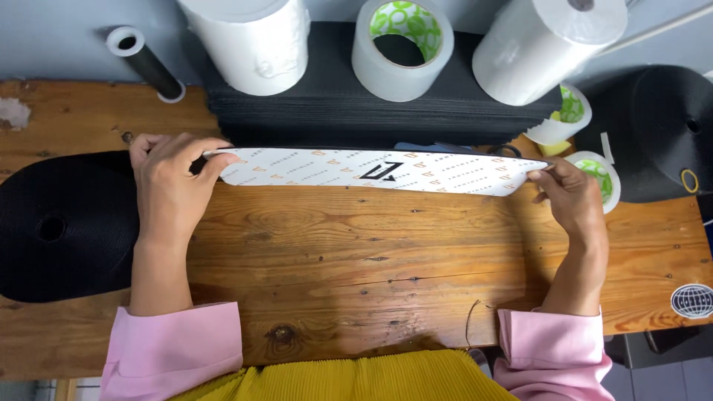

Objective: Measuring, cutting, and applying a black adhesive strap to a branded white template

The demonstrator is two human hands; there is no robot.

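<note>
From above, the stack of black sheets (371, 111) hides the far edge of the white printed sheet (379, 172), and scissor handles (505, 151) barely peek out behind it. The sheet is long, thin and glossy, held level just above the knotty wooden table (356, 252). The left hand (167, 186) pinches its left end, fingers closed on the edge; the right hand (572, 194) pinches the right tip likewise. A black webbing roll (63, 226) is cut off at left.
</note>
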